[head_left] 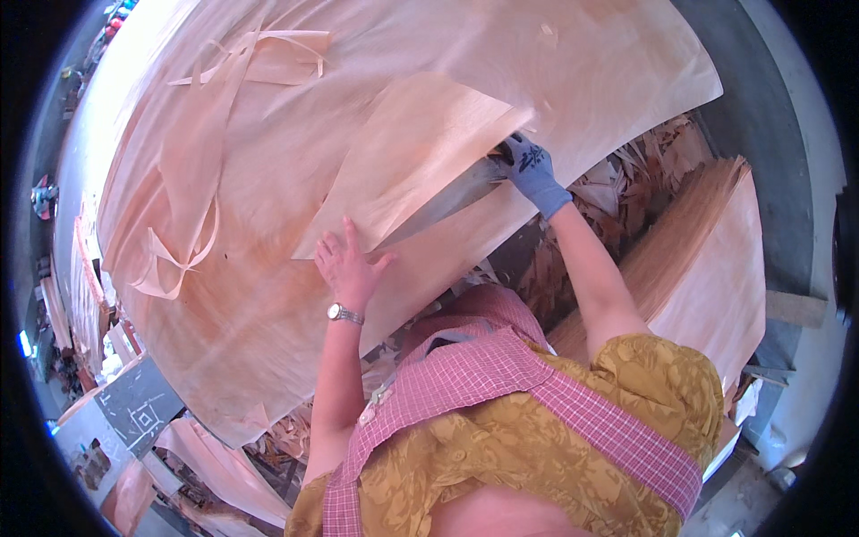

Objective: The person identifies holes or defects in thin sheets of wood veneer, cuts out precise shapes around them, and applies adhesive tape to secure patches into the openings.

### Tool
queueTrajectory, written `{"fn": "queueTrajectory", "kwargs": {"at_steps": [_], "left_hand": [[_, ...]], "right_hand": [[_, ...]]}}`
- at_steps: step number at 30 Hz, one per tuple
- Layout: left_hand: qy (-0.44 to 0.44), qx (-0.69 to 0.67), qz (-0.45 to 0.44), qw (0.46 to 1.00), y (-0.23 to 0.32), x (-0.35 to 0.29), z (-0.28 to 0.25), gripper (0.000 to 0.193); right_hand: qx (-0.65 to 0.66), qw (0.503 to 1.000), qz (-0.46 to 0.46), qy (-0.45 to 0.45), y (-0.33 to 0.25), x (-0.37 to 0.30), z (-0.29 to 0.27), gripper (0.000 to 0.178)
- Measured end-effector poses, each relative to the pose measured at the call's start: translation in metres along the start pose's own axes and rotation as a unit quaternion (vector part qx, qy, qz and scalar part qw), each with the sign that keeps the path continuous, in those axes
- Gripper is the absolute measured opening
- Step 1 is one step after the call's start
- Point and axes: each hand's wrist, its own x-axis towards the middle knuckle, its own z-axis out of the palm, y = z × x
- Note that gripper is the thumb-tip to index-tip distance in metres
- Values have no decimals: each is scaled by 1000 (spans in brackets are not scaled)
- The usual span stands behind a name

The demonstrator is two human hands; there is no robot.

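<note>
A four-sided piece of thin wood veneer lies slantwise on a large stack of wide veneer sheets. My left hand is bare, with a watch at the wrist. Its fingers are spread flat at the near left corner of the piece. My right hand, in a grey-blue glove with dark fingers, is closed at the right end of the piece. What its fingers grip is hidden beneath the hand. Between the piece and a long veneer strip along the near edge, a dark grey gap shows.
Torn, curling veneer strips lie on the left of the stack. Broken veneer scraps fill the space between the stack and a tilted bundle of veneer on the right. More pale sheets lie at the lower left.
</note>
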Motion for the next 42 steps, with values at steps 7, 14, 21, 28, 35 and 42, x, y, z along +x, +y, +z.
{"fn": "queueTrajectory", "kwargs": {"at_steps": [7,14,21,28,35,42], "left_hand": [[-15,-5,-1,1000,-2,-1,0,106],[-18,21,5,1000,-4,-4,4,107],[-39,14,-9,999,-4,-2,-1,109],[-11,46,7,999,-1,-2,5,109],[-40,-21,-21,999,-2,0,-2,106],[274,1,-22,962,-81,-59,-28,73]], "right_hand": [[313,931,177,56,88,-58,-121,36],[-198,902,198,330,88,-111,-113,43],[-56,989,-24,131,-31,-110,-6,64],[-44,995,-53,74,-34,-103,28,63],[38,992,-100,64,-73,-93,29,46],[169,967,-185,38,-125,-98,67,33]]}}
